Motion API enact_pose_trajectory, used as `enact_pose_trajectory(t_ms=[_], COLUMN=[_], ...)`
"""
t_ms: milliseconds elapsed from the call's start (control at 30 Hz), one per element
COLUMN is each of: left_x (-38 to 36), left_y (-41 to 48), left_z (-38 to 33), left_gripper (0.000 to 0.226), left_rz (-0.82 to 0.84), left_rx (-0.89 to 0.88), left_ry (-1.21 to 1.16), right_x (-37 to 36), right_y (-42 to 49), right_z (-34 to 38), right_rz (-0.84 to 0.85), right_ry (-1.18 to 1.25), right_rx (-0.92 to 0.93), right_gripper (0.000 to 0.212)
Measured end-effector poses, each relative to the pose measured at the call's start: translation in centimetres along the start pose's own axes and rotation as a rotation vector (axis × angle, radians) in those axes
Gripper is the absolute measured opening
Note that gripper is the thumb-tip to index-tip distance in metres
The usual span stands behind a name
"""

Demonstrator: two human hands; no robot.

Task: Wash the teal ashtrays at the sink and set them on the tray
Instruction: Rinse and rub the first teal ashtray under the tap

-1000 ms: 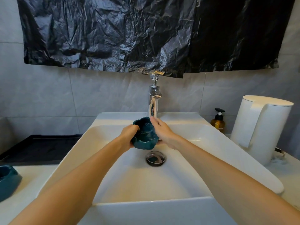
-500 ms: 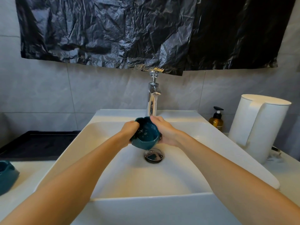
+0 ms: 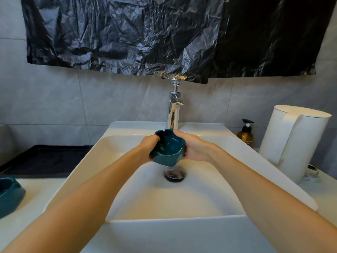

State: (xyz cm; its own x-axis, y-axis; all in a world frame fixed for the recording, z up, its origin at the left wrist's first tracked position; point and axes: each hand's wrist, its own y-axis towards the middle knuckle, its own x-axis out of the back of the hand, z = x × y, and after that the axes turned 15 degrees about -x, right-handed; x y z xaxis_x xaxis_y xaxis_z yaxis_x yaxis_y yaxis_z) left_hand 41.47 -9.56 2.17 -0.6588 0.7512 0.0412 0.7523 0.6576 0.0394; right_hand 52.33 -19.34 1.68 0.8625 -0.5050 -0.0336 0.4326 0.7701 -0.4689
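A teal ashtray is held over the white sink, just below the chrome tap and above the drain. Its hollow faces me and water runs off its underside. My left hand grips its left rim, fingers curled inside. My right hand holds its right side, thumb on the top rim. A second teal ashtray sits on the counter at the far left edge. The black tray lies on the counter left of the sink.
A tall white kettle stands right of the sink, with an amber pump bottle behind it. Black plastic sheeting hangs on the tiled wall above the tap.
The ashtray has been turned in my hands so that its hollow now faces me more. Both hands stay under the tap.
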Motion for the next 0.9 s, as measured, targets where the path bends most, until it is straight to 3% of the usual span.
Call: enact_pose_trajectory(t_ms=[133,300,433,567,667,767,900], left_x=[0.0,-1.7,-2.5,-2.2,-1.7,-3.0,-3.7], left_y=[0.3,0.6,1.5,1.6,1.8,1.4,1.7], left_z=[-0.1,0.7,-0.2,-0.6,0.2,0.7,0.8], left_gripper=[0.022,0.049,0.047,0.052,0.037,0.035,0.034], left_rz=[0.120,0.196,0.111,0.341,0.400,0.242,-0.020], left_rx=[-0.035,-0.269,-0.328,-0.239,-0.269,-0.368,-0.617], left_ry=[-0.057,0.141,0.163,0.044,-0.080,-0.054,0.451], right_x=[0.0,0.4,0.7,1.0,1.4,1.2,0.8], right_y=[-0.4,-1.3,-1.3,-1.4,-1.5,-1.5,-1.5], right_z=[0.1,1.0,1.0,1.3,1.3,1.5,1.4], right_rz=[-0.166,-0.502,-0.550,-0.541,-0.574,-0.608,-0.727], right_ry=[-0.088,-0.357,-0.509,-0.440,-0.308,-0.216,-0.336], right_rx=[0.076,0.235,0.245,0.226,0.196,0.188,0.214], right_gripper=[0.027,0.038,0.040,0.044,0.042,0.037,0.038])
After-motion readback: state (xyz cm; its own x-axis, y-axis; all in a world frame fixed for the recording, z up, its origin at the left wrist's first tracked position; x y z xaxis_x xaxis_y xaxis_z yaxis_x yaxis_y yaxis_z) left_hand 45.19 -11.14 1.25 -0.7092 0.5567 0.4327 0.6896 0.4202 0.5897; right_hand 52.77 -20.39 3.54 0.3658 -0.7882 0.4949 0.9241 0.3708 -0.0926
